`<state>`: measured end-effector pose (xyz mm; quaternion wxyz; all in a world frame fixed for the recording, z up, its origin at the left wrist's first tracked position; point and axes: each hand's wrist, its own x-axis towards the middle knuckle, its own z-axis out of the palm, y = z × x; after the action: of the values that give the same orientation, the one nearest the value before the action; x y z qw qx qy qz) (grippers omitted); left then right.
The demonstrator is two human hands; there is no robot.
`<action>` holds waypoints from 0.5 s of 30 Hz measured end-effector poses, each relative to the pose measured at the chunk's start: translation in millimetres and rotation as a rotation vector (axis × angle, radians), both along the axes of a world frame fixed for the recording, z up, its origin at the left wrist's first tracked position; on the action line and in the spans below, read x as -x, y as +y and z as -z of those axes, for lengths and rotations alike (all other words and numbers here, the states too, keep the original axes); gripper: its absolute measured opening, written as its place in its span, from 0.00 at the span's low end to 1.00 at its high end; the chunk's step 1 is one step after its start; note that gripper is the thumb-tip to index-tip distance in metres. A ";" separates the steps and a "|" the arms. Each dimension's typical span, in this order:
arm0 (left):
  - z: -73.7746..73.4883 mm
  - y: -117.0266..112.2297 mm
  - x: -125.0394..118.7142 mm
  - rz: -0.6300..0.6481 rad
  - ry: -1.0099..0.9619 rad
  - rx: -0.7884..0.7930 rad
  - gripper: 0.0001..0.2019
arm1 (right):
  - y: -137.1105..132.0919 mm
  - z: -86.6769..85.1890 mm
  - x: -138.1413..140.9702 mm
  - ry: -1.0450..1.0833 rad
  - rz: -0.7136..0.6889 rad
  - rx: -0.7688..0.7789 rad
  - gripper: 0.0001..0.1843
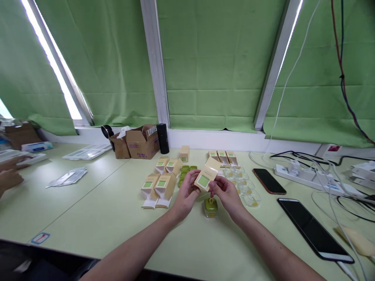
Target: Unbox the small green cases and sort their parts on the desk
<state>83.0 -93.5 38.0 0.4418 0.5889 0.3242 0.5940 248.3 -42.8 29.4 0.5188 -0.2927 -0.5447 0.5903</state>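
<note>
My left hand [187, 193] and my right hand [225, 193] both hold a small tan carton [206, 177] with a green square label, raised just above the table. Its top flap is open. Right below it a small green jar [211, 207] with a clear base stands on the pale green table [117, 218]. To the left stand several similar tan cartons [159, 187] with open flaps. Behind my hands lie green jars [186, 171] and clear plastic lids [246, 187].
Two phones lie at the right, one [268, 181] near the lids and a larger one [313, 228] closer to me. A power strip [310, 175] with cables sits far right. Cardboard boxes [137, 142] and a black cylinder [163, 138] stand by the window. Another person's hands [10, 171] are at far left.
</note>
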 end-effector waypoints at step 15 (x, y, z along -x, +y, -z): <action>0.7 2.3 -2.9 0.021 -0.017 -0.022 0.25 | 1.1 -1.7 -2.1 0.024 0.013 0.035 0.32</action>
<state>85.9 -91.2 37.4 0.4443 0.5920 0.3077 0.5979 250.4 -41.7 31.1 0.5240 -0.2980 -0.5259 0.6000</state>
